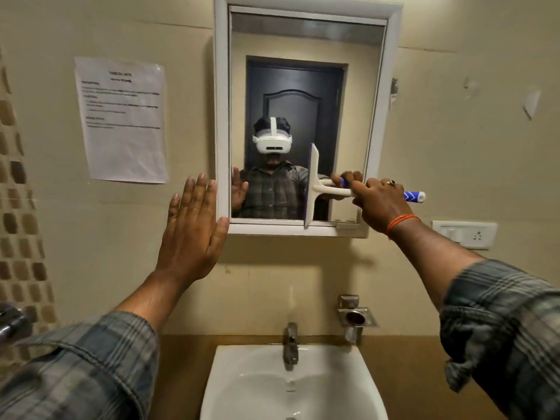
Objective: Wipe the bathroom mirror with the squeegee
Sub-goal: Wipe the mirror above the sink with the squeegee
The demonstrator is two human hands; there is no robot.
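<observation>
A white-framed bathroom mirror (303,43) hangs on the beige wall above the sink. My right hand (378,204) grips the handle of a white squeegee (312,183) with a blue grip end. Its blade stands upright against the glass at the mirror's lower right, its lower end reaching the bottom frame. My left hand (194,228) is flat and empty, fingers spread, resting against the wall beside the mirror's lower left corner. The glass reflects a person in a headset and a dark door.
A white sink (230,386) with a metal tap (291,344) sits below the mirror. A metal holder (356,316) is mounted to the tap's right. A printed paper sheet (121,119) is taped at the left, a switch socket (465,234) at the right.
</observation>
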